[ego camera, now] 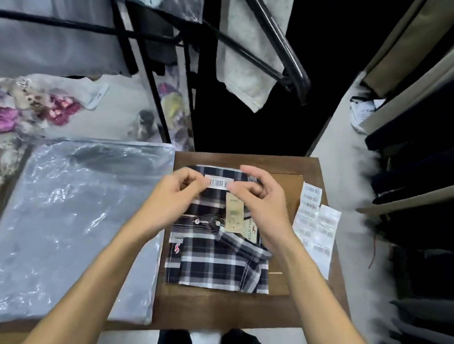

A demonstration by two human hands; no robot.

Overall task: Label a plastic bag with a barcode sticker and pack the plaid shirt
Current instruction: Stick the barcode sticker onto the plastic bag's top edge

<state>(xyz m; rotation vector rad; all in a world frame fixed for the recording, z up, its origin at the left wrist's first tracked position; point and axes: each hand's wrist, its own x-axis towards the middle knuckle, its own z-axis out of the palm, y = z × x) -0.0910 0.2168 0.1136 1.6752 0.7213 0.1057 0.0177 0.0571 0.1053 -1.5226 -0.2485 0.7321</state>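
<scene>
The barcode sticker (221, 183) is stretched flat between both hands above the folded plaid shirt (219, 254) on the desk (230, 311). To go on smoothly, I'd keep it taut and carry it to the plastic bag (69, 223) lying to the left, pressing one end first. The left hand (179, 194) pinches its left end with a closed grip; the right hand (257, 196) pinches the other end, remaining fingers loosely curled.

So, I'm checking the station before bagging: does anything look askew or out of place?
Nothing stands out: the plaid shirt lies folded flat, both hands hold the barcode sticker level, sticker sheets beside it.
</scene>
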